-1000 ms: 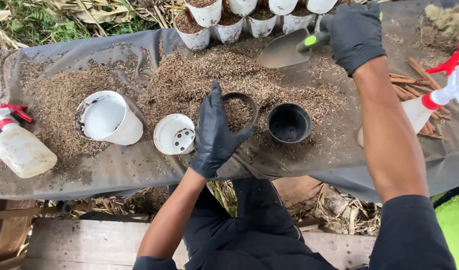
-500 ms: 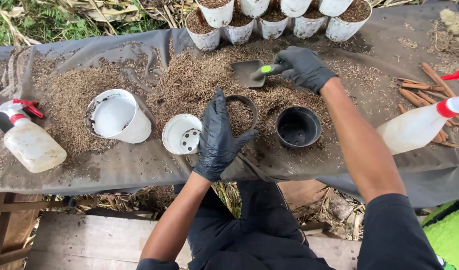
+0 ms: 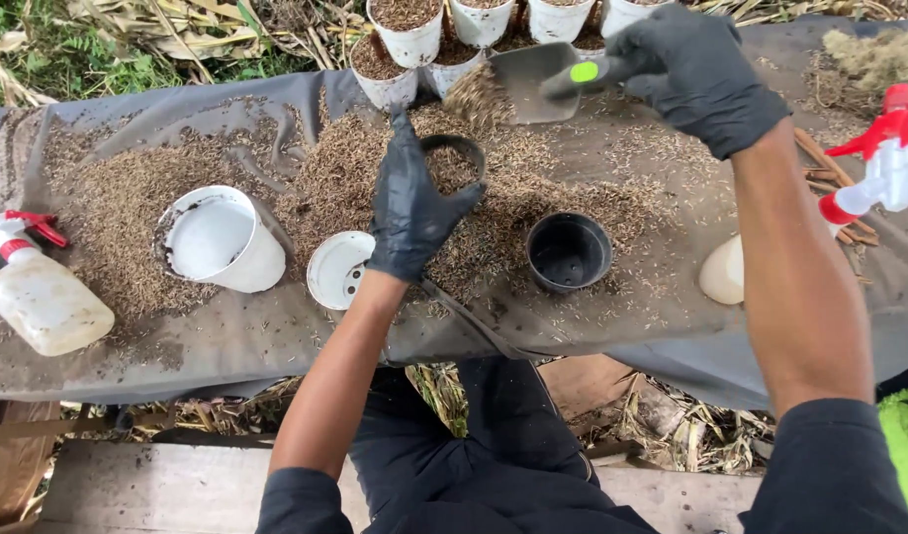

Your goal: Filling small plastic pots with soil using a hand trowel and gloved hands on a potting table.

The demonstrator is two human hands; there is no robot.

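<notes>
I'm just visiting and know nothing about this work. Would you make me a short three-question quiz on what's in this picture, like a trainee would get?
1. True or false: the right hand holds a small scoop loaded with husk mix.
2. Which pot does the left hand grip? A) the partly filled black pot B) the empty black pot C) the white pot lying on its side
3. Fill in: two ____ bottles, one at the left edge and one at the right edge, lie on the dark sheet.

Key: 1 true; 2 A; 3 spray.
</notes>
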